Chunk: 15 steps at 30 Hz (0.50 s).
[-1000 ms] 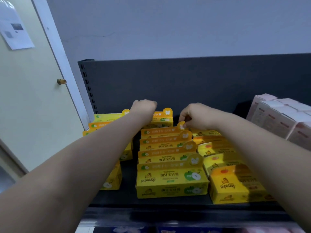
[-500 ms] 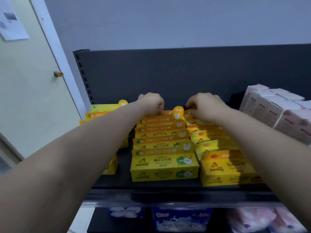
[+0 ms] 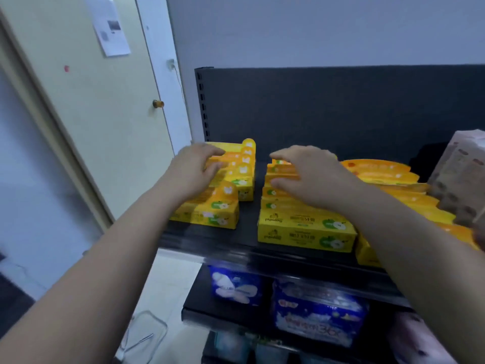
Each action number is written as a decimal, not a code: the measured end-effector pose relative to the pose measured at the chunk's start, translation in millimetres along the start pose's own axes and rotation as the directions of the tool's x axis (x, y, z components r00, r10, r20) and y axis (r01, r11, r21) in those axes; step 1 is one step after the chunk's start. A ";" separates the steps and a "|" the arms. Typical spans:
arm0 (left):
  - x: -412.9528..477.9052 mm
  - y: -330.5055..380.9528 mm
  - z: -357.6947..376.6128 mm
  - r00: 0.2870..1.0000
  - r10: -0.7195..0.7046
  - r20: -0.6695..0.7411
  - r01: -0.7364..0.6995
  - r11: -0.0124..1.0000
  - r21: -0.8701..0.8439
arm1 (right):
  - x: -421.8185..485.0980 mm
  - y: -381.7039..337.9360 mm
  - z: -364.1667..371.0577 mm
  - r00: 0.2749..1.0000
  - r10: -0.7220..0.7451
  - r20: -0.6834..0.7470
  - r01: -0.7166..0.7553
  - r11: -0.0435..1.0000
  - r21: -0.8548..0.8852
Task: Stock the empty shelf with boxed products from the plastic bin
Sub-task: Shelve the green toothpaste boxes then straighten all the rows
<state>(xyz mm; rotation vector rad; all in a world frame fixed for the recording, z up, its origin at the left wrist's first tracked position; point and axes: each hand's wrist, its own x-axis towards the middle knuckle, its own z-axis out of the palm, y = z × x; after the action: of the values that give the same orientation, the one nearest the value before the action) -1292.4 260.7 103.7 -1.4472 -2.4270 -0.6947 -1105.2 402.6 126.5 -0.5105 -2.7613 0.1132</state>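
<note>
Yellow boxed products stand in rows on the dark shelf. A left row sits at the shelf's left end, a middle row beside it, and a right row further over. My left hand hovers over the left row with fingers spread and nothing in it. Over the back of the middle row, my right hand is also spread and holds nothing. The plastic bin is out of view.
Pale pink boxes stand at the shelf's right end. Blue packs fill the lower shelf. A cream door with a knob is to the left, and the shelf's dark back panel rises behind the rows.
Both hands have come off the middle row's back boxes and opened. My left hand has shifted over the left row. The view has swung left and down.
</note>
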 end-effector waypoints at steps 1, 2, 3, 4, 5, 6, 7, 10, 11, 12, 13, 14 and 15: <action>-12.1 -14.3 0.3 0.999 -0.036 -0.003 0.036 0.999 -0.016 | 0.1 -10.5 6.5 1.000 -0.015 0.027 0.015 1.000 -0.004; -22.5 -27.1 0.5 0.998 -0.070 -0.001 0.070 0.997 -0.031 | 1.8 -19.4 13.0 0.999 -0.020 0.050 0.020 1.000 0.001; -31.5 -38.2 -0.1 0.995 -0.096 -0.001 0.096 0.995 -0.042 | 4.6 -27.2 18.9 0.998 -0.022 0.063 0.022 1.000 0.010; -39.2 -47.8 -0.5 0.993 -0.116 -0.001 0.115 0.992 -0.056 | 8.6 -34.7 24.6 0.997 -0.027 0.066 0.026 1.000 0.014; -44.9 -55.5 -1.3 0.990 -0.138 0.009 0.139 0.988 -0.067 | 13.7 -41.5 30.4 0.997 -0.031 0.065 0.031 0.999 0.010; -48.9 -61.4 -2.1 0.988 -0.152 0.032 0.155 0.984 -0.084 | 18.8 -48.3 35.6 0.997 -0.033 0.067 0.032 0.999 0.010; -51.7 -66.2 -2.7 0.987 -0.153 0.058 0.159 0.982 -0.105 | 23.6 -55.1 40.4 0.997 -0.032 0.074 0.030 0.999 0.018; -53.2 -74.7 -4.4 0.990 -0.096 0.104 0.113 0.979 -0.172 | 30.1 -64.1 49.2 0.997 -0.022 0.074 0.019 0.999 0.034; -53.1 -74.6 -4.7 0.990 -0.071 0.120 0.093 0.977 -0.192 | 28.4 -62.7 49.0 0.998 -0.015 0.060 0.013 0.999 0.030; -52.9 -72.3 -4.9 0.989 -0.042 0.141 0.070 0.976 -0.205 | 25.0 -59.7 47.3 0.999 -0.008 0.047 0.007 1.000 0.021; -52.4 -68.8 -4.8 0.987 -0.006 0.159 0.040 0.976 -0.214 | 20.7 -56.4 44.8 0.999 0.002 0.043 -0.002 1.000 0.001; -51.5 -64.5 -4.3 0.984 0.034 0.174 0.006 0.976 -0.220 | 16.4 -53.2 42.1 0.999 0.012 0.048 -0.010 1.000 -0.028; -50.6 -60.4 -3.8 0.980 0.070 0.188 -0.027 0.975 -0.222 | 12.5 -50.9 39.6 0.998 0.023 0.057 -0.020 0.998 -0.053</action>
<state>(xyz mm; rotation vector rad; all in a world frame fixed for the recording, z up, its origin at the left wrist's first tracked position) -1320.8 196.0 68.6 -1.7273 -2.5133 -0.8703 -1146.4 358.9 99.8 -0.5590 -2.8221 0.0620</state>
